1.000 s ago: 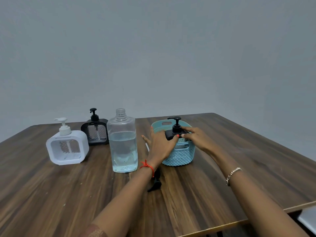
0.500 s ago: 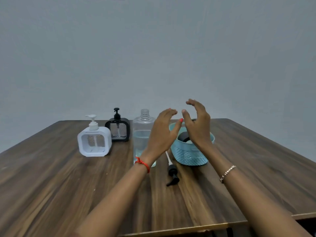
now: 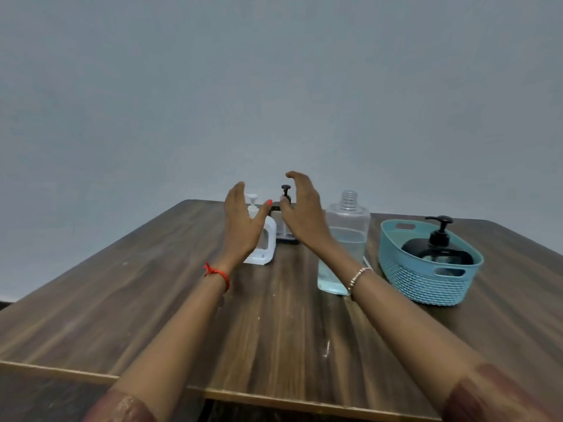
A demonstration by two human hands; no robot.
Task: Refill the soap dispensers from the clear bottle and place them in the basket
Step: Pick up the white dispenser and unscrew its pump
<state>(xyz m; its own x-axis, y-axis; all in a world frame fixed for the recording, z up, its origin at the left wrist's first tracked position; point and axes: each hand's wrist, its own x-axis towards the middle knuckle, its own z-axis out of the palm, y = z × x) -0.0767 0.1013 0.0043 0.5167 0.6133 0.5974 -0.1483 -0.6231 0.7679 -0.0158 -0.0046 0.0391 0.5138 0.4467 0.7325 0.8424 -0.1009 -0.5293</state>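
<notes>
Counter [image 3: 152,315]: wood-grain, its near edge running under both forearms. Bare surface lies left of the left hand and between the forearms.

Basket [image 3: 426,287]: teal, well right of the right hand, with one black dispenser [image 3: 438,248] upright inside.

Clear bottle [image 3: 347,233]: uncapped, partly filled, just right of the right wrist.

Left hand [image 3: 240,226] and right hand [image 3: 301,214]: raised, fingers loosely spread, palms facing across a narrow gap, holding nothing.

White dispenser [image 3: 269,239]: just beyond the left hand. A second black dispenser [image 3: 285,190] shows through the gap, near the far edge.
</notes>
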